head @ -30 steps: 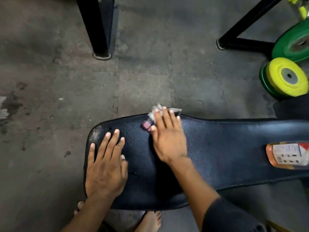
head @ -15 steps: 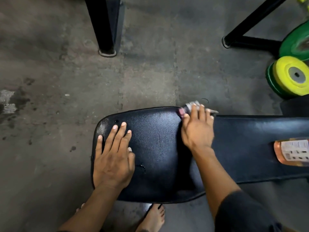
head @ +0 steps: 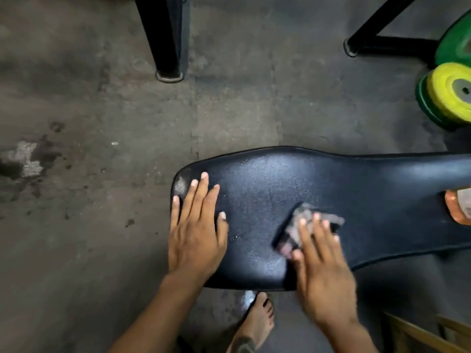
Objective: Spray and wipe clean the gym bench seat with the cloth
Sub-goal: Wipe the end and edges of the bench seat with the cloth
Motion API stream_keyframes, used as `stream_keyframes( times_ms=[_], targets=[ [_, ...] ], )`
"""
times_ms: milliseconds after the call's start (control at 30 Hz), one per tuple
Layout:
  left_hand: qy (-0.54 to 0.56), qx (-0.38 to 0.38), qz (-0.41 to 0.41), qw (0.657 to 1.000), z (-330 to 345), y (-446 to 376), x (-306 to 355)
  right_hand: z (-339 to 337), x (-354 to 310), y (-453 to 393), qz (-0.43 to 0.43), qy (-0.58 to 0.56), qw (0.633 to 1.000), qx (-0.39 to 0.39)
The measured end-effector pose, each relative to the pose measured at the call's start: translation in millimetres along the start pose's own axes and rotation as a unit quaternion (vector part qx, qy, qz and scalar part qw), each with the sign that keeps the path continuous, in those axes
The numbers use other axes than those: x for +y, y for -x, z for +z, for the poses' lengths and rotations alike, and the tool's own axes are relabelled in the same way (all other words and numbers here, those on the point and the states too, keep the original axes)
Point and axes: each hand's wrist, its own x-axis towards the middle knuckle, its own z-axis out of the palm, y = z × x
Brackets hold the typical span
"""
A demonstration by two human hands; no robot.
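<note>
The right hand (head: 328,281) presses a grey cloth (head: 298,225) onto the black padded tabletop (head: 267,179) near its front edge, fingers (head: 307,235) straight and spread over it. The left hand (head: 196,238) lies flat at its rounded end, fingers wide, holding nothing. An orange bottle (head: 456,207) lies far right.

Left hand (head: 196,235) and right hand (head: 323,284): nails short, forearms uncovered. Foot (head: 257,324) just below the tabletop (head: 318,182) near edge: toes bare, dark marking at ankle.
</note>
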Motion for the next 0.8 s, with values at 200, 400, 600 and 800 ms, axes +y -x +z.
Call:
stream_keyframes(
  times_ms=[200,400,600,800],
  targets=[
    [-0.037,0.007,-0.052,0.998,5.8,13.5,-14.0,-14.7,-37.4,-119.4,0.129,-0.051,0.99,-0.002],
    [0.033,0.011,-0.104,0.994,4.2,26.5,-16.1,-23.1,-133.1,-141.3,-0.128,0.021,0.988,-0.088],
    [0.039,0.018,-0.101,0.994,4.8,26.7,-14.8,-20.5,-108.1,-69.8,-0.119,-0.001,0.989,-0.086],
    [0.007,0.01,-0.111,0.994,5.2,25.9,-11.8,-33.8,-113.2,-148.5,0.003,-0.023,0.997,-0.077]
  ],
)
